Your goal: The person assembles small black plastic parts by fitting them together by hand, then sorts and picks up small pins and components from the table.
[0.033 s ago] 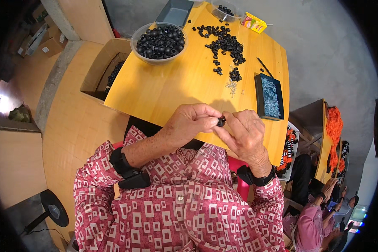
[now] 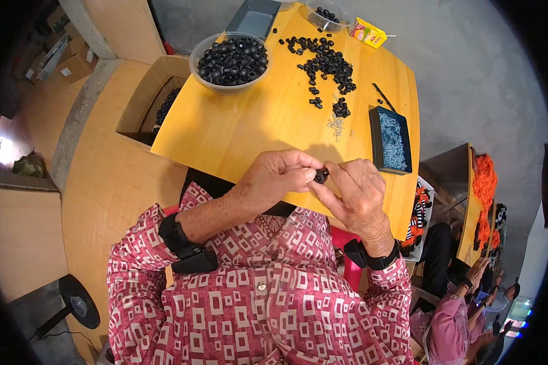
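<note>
Above the table's near edge, my left hand (image 2: 274,177) and my right hand (image 2: 354,190) meet fingertip to fingertip. Between them is a small black round plastic part (image 2: 321,176), pinched by the thumb and finger of each hand. Fingers cover much of it, so its full shape is hidden. Beyond my hands, a clear bowl (image 2: 224,89) heaped with similar black rounded parts stands at the left. Loose small black pieces (image 2: 327,67) are scattered over the table's middle. Tiny clear bits (image 2: 336,125) lie closer to me, beside a small cluster of black pieces (image 2: 341,108).
A black tray (image 2: 379,141) of tiny clear pieces stands at the table's right, near a thin black stick (image 2: 383,98). At the back are a grey tray (image 2: 249,21), another bowl (image 2: 329,25) and a yellow box (image 2: 368,33). A cardboard box (image 2: 134,115) sits left; another person (image 2: 450,322) sits right.
</note>
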A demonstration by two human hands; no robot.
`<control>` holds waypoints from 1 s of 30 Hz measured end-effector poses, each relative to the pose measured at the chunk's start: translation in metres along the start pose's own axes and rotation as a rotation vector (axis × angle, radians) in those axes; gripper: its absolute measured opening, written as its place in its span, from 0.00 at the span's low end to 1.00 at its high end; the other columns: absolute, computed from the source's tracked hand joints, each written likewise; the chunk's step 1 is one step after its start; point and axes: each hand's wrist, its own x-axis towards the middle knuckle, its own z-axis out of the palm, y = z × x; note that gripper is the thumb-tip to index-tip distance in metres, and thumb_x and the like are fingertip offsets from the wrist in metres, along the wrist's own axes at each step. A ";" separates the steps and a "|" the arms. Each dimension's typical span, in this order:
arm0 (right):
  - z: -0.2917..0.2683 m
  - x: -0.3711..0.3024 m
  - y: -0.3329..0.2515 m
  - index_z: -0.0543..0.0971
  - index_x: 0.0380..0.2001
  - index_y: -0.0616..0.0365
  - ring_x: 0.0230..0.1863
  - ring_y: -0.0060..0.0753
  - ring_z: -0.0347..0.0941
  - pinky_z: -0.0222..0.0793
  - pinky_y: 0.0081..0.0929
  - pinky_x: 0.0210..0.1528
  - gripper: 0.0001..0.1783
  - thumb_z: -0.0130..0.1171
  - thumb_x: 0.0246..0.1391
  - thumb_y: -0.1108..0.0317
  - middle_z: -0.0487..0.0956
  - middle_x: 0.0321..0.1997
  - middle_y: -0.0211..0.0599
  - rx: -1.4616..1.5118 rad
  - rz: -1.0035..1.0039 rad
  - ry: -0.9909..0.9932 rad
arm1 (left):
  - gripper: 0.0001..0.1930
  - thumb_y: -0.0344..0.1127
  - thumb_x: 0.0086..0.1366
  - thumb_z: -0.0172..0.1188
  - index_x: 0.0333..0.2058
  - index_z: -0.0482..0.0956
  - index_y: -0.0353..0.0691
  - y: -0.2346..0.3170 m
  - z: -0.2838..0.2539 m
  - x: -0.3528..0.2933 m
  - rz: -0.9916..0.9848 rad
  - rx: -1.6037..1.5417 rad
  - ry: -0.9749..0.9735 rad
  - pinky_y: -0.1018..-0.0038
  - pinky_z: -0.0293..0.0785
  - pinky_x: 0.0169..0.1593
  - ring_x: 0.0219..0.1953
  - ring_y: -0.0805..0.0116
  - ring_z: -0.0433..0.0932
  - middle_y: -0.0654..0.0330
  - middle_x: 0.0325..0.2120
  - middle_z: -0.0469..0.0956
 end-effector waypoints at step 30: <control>0.014 0.002 0.004 0.72 0.22 0.57 0.22 0.36 0.67 0.61 0.32 0.24 0.13 0.68 0.41 0.67 0.66 0.19 0.34 -0.086 0.029 -0.032 | 0.12 0.32 0.65 0.57 0.45 0.76 0.31 0.008 0.002 0.015 0.020 0.103 0.067 0.80 0.71 0.47 0.42 0.78 0.75 0.62 0.38 0.78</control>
